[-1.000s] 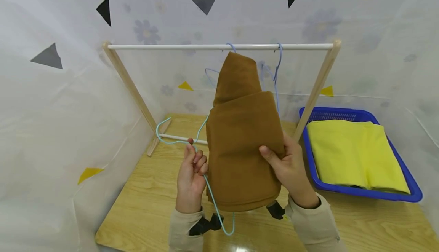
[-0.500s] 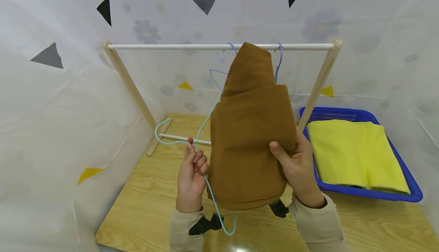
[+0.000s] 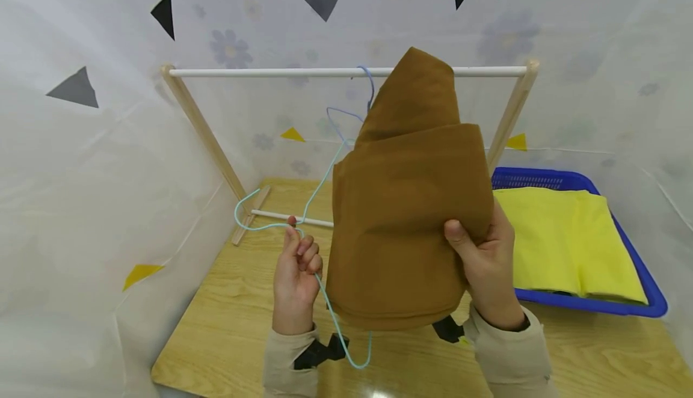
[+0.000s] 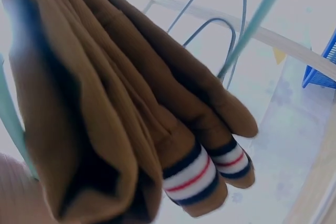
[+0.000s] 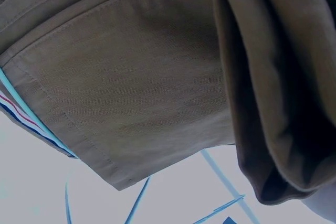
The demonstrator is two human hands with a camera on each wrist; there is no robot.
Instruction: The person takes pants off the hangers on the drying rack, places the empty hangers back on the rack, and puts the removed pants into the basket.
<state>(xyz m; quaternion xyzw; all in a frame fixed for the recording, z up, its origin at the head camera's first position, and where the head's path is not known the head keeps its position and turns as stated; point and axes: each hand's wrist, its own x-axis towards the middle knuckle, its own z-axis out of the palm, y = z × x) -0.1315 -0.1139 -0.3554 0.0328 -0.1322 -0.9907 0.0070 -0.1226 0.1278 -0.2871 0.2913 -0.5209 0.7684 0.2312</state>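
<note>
A folded brown garment (image 3: 411,217) hangs over a light-blue hanger (image 3: 236,210) in front of the rack in the head view. My left hand (image 3: 296,284) pinches the hanger at its neck, with the hook pointing left. At the garment's right edge, my right hand (image 3: 489,266) grips the cloth, thumb in front and fingers hidden behind. Striped cuffs in white, navy and red show on the brown garment (image 4: 147,77) in the left wrist view. Its stitched hem and layered folds fill much of the right wrist view.
Behind the garment stands a rack with a white rail (image 3: 260,73) and wooden legs. A blue-violet hanger (image 3: 370,85) hangs from that rail, partly covered. To the right, a blue basket (image 3: 657,299) holds folded yellow cloth (image 3: 563,241) on the wooden table (image 3: 216,338).
My right hand has moved right and slightly up with the garment, which now covers the second hanger on the rail. The left hand and its hanger have shifted slightly left.
</note>
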